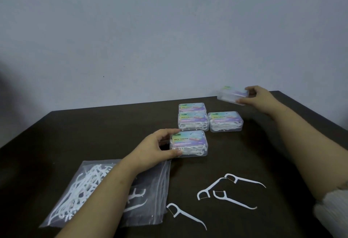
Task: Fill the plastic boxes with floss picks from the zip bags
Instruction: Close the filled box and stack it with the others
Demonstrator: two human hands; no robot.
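Observation:
My left hand (157,148) grips the left end of a clear plastic box (190,143) full of white floss picks, its lid closed, on the dark table. My right hand (260,96) holds another clear box (230,94) at the table's far right, slightly lifted and blurred; what it contains I cannot tell. Three more closed, filled boxes sit behind: two in a column (193,120) and one to their right (225,121). A zip bag (81,185) with many floss picks lies under my left forearm. Several loose floss picks (226,192) lie at the near right.
The dark table (75,134) meets a pale wall at its back edge. A second flat zip bag (150,196) with a few picks lies beside the first. The table's right corner is just beyond my right hand.

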